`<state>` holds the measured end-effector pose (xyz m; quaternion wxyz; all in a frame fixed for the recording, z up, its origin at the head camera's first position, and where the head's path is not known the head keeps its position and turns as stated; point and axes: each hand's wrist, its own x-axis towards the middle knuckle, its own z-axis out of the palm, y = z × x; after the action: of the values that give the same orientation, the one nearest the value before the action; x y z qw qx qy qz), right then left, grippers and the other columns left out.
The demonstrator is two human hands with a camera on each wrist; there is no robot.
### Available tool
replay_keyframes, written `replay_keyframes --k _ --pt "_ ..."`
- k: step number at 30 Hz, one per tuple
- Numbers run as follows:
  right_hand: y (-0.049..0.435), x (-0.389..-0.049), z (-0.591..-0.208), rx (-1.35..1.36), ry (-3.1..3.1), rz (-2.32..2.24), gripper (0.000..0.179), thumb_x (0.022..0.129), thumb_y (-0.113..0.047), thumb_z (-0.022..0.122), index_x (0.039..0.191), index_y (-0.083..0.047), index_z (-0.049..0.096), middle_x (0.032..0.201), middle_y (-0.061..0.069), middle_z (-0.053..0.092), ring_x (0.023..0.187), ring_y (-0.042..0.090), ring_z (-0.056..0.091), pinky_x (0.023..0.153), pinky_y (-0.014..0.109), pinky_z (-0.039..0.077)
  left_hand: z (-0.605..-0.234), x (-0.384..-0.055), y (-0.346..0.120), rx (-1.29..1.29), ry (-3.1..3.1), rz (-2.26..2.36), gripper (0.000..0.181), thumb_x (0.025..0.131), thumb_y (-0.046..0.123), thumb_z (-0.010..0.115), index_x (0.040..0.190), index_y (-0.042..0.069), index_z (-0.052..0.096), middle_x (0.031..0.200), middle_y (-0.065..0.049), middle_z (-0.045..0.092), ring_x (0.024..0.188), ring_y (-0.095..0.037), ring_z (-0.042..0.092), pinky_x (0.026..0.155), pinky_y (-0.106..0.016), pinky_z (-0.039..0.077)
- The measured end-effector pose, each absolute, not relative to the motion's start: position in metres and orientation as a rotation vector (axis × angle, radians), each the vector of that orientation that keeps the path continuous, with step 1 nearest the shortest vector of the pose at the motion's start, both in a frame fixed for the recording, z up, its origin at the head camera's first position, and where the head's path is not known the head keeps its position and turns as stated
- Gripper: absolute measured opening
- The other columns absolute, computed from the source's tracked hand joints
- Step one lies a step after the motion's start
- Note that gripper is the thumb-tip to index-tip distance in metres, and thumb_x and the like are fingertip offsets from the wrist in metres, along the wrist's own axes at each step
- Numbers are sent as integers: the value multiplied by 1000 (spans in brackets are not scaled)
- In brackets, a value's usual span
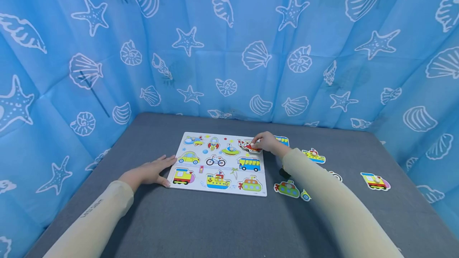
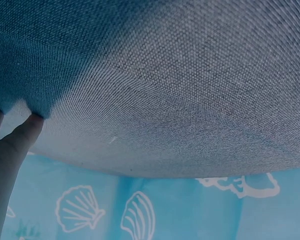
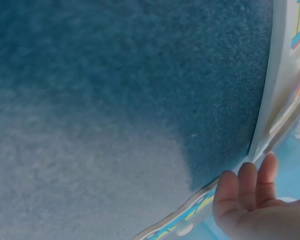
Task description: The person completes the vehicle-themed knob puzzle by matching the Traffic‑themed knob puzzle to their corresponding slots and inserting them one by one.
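Observation:
A white puzzle board point(image 1: 234, 175) printed with vehicles lies on the grey table. At its upper right corner my right hand point(image 1: 268, 142) pinches a red helicopter puzzle piece point(image 1: 247, 145) over the board. In the right wrist view this piece point(image 3: 291, 106) sits tilted just above the board, and several fingers point(image 3: 247, 182) point toward the board's edge. My left hand point(image 1: 152, 170) rests against the board's left edge, thumb at the lower corner and fingers extended. Only the thumb and part of the left hand point(image 2: 12, 150) show in the left wrist view.
Right of the board lie loose pieces: a blue bus point(image 1: 282, 140), a ship point(image 1: 314, 156), a green submarine point(image 1: 287, 189) and a yellow piece with a blue wheel point(image 1: 305, 195). A train point(image 1: 375, 181) lies farther right. A blue shell-patterned curtain point(image 1: 226, 51) surrounds the table.

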<state>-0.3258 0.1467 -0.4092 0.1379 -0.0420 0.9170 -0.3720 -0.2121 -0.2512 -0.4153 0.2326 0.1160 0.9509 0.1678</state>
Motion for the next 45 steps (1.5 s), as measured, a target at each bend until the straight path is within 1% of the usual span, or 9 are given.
replay_keyframes --k 8,14,18,25,30,34,36,39,45 --pt "142 -337 -416 -59 2692 -1021 16 92 -16 70 103 -5 72 122 15 57 98 28 49 79 38 43 -415 -212 -251 311 2616 464 105 75 48 79 156 13 21 160 -17 18 145 -43 7 105 -72 16" --pt "135 -341 -417 -36 2731 -970 13 91 -18 70 98 -8 73 120 15 57 113 33 41 89 44 41 -417 -212 -251 312 2616 474 104 76 47 79 156 13 21 160 -17 18 145 -42 7 105 -71 16" --pt "132 -338 -416 -37 2774 -928 13 91 -18 71 98 -8 74 121 16 58 115 35 40 94 47 39 -417 -212 -251 314 2617 469 104 75 48 78 156 13 22 159 -17 18 145 -43 7 105 -72 16" --pt "127 -332 -414 -66 2822 -830 17 91 -19 71 104 -10 75 132 18 49 118 36 36 98 49 36 -416 -211 -250 307 2624 464 105 75 48 79 155 13 22 159 -17 18 145 -43 7 104 -72 16" --pt "132 -332 -412 -51 2799 -911 22 91 -20 70 111 -9 73 133 18 51 121 37 37 97 50 39 -417 -210 -250 292 2627 464 105 74 50 78 156 14 22 159 -17 18 145 -43 7 104 -73 16" --pt "144 -328 -404 -60 2778 -1001 27 92 -17 68 116 -6 70 137 19 51 128 40 36 103 51 35 -419 -210 -251 291 2626 463 105 74 50 78 156 14 22 159 -18 18 145 -44 7 104 -73 16" --pt "152 -328 -400 -73 2763 -1037 29 94 -16 66 120 -3 67 138 20 50 127 40 41 103 51 37 -421 -210 -252 297 2630 459 105 74 50 78 155 14 22 159 -17 18 145 -44 7 103 -73 16" --pt "165 -325 -392 -69 2723 -1109 31 95 -14 63 123 -1 64 140 22 47 130 39 42 102 51 39 -421 -211 -253 312 2637 453 105 74 51 78 155 13 23 159 -18 18 145 -44 7 103 -73 15" --pt "196 -316 -373 -59 2653 -1189 36 99 -17 58 129 1 58 147 25 37 137 42 32 107 55 32 -421 -213 -253 317 2629 463 105 75 52 77 156 14 22 159 -19 17 145 -44 7 105 -72 13"
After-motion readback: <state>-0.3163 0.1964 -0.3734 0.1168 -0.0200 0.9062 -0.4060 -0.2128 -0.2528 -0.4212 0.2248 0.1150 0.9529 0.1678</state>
